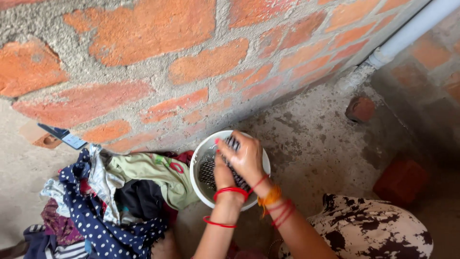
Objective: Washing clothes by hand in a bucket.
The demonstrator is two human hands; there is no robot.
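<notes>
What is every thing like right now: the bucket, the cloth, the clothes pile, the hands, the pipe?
Round white plastic bucket: upright on the floor, cloth inside.
Dark patterned cloth: in the bucket, gripped by both hands.
Left hand: closed on the cloth.
Right hand: closed on the cloth, looks wet.
Heap of mixed coloured clothes: crumpled beside the bucket.
White plastic pipe: fixed along the brick wall.

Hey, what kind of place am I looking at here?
Probably a rough washing corner of an unfinished building or yard: a bare brick wall, a stained concrete floor and a white drain pipe. Both hands work a dark cloth in a white tub beside a clothes pile.
</notes>
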